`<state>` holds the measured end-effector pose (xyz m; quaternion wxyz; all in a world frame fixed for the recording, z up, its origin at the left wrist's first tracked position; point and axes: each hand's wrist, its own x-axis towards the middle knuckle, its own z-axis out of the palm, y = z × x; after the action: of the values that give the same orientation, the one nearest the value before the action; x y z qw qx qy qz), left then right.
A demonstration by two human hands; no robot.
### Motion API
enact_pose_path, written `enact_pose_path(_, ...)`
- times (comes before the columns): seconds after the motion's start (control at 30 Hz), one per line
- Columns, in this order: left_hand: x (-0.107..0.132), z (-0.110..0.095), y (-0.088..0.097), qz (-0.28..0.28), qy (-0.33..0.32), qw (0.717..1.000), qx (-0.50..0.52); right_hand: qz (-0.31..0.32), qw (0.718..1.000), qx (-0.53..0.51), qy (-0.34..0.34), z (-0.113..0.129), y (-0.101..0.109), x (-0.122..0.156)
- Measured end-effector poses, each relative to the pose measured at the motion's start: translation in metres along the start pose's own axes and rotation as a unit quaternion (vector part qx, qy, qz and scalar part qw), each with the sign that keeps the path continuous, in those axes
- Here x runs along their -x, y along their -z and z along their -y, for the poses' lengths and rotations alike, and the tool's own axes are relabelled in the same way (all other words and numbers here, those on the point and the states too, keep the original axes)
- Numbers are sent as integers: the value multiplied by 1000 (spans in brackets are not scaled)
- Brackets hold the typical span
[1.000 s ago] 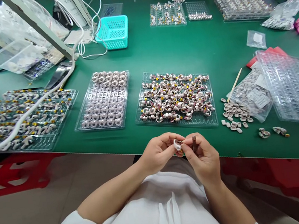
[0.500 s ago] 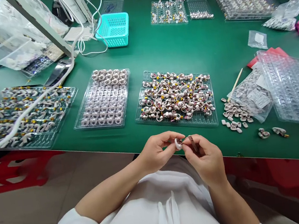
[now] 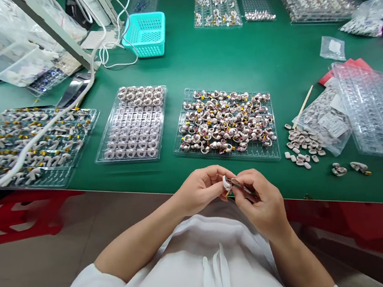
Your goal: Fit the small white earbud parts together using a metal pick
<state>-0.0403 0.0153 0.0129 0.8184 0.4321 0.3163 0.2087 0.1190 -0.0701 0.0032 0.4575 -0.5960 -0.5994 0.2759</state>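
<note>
Close to the table's front edge, my left hand (image 3: pixel 201 192) pinches a small white curved earphone part (image 3: pixel 226 184) between thumb and fingertips. A bit of yellow shows at its lower end. My right hand (image 3: pixel 264 202) is closed around slim dark tweezers (image 3: pixel 244 187), whose tip reaches the earphone part; my fingers hide the exact contact. Just beyond both hands lies a clear tray (image 3: pixel 185 152) heaped with white-and-brown earphone pieces carrying yellow tabs. Loose white oval caps (image 3: pixel 300 160) and two separate earphone pieces (image 3: pixel 338 169) rest to the right.
On the left are a tray of round shells (image 3: pixel 129 145) and a tray of yellow-tabbed parts (image 3: pixel 29 143), crossed by a white cable (image 3: pixel 23 161). A turquoise basket (image 3: pixel 144 34) stands farther back. Stacked clear trays (image 3: pixel 381 110) lie right. Two people work across the table.
The tweezers have swung from upright between my right fingers to pointing left at the earphone part. My right hand has closed in on my left, and the part's yellow end now shows.
</note>
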Motion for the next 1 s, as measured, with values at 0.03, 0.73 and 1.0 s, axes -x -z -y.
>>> enact_pose_path(0.03, 0, 0, 0, -1, -1, 1000, -1, -1, 1000, 1, 2, 0, 0, 0)
enact_pose_path(0.73, -8, 3, 4, -48, 50, 997, 28, 3, 1000, -23, 11, -4, -4, -4)
enact_pose_path(1.0, -8, 1, 5, -37, 72, 997, -17, 43, 999, 3, 6, -5, 0, -8)
